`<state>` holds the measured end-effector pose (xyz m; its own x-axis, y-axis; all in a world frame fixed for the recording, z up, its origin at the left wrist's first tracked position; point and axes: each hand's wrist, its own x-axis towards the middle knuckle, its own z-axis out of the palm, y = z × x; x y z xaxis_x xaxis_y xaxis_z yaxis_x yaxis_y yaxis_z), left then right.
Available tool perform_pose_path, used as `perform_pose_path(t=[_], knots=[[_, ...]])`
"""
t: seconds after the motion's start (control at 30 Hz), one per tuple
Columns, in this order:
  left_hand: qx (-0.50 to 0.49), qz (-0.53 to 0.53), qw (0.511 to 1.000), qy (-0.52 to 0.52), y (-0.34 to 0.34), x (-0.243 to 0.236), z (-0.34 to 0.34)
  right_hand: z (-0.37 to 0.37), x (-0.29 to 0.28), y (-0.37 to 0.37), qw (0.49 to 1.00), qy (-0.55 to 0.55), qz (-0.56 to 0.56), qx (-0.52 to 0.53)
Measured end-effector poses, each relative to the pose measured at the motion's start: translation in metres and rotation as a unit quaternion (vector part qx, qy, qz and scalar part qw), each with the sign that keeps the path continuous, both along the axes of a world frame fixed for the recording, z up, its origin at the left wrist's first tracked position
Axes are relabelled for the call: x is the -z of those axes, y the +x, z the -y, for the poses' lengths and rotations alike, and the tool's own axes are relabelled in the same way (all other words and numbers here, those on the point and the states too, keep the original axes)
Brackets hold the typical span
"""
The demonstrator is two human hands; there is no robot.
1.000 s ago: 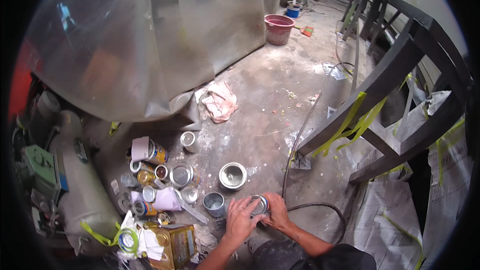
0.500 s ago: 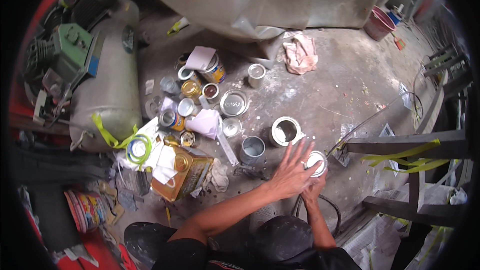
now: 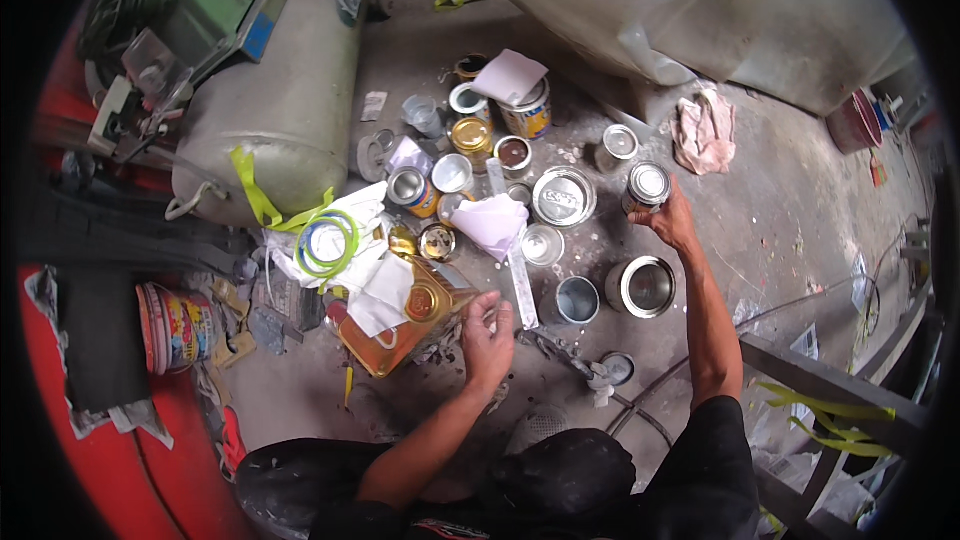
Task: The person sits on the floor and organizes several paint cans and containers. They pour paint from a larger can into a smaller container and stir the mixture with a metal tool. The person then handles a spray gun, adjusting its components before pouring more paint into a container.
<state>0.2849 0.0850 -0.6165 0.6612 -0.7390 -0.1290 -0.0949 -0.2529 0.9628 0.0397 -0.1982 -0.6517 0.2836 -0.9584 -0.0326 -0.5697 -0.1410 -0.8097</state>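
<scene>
My right hand (image 3: pixel 670 215) grips a small lidded silver can (image 3: pixel 648 182), held upright beyond the other cans at the right of the cluster. My left hand (image 3: pixel 487 345), fingers loosely curled and apart, holds nothing beside the rectangular gold tin (image 3: pixel 385 350). Between my hands stand a grey-lined can (image 3: pixel 576 300) and a wider open can (image 3: pixel 643 286). A long pale strip (image 3: pixel 520 285) lies under crumpled lilac paper (image 3: pixel 488 222). A flat lidded can (image 3: pixel 564 198) and a small upright can (image 3: pixel 617 148) sit farther back.
A tank compressor (image 3: pixel 265 140) is at left, above a paint-stained bucket (image 3: pixel 175 325). Plastic sheeting (image 3: pixel 760 20) hangs behind a pink rag (image 3: pixel 705 130). A dark frame (image 3: pixel 820 370) stands at right; hoses (image 3: pixel 640 410) cross the floor. Paper and tape rolls (image 3: pixel 325 240) lie beside the gold tin.
My view has swung leftward. My right hand has carried the small can forward to the back of the cluster. My left hand has let go of it and moved left toward the gold tin.
</scene>
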Motion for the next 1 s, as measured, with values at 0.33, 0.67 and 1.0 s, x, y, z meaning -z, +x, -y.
perform_pose_path(t=[0.33,0.67,1.0], knots=[[0.337,0.380,0.838,-0.201,0.070,-0.146,0.040,0.040,0.105,-0.053,0.975,0.112,0.069,-0.176],[0.385,0.489,0.780,0.068,0.179,-0.157,0.078,-0.131,-0.064,0.062,0.987,-0.082,-0.138,0.026],[0.499,0.415,0.736,0.194,0.170,-0.025,0.157,-0.178,-0.045,0.189,0.928,-0.014,-0.327,-0.178]])
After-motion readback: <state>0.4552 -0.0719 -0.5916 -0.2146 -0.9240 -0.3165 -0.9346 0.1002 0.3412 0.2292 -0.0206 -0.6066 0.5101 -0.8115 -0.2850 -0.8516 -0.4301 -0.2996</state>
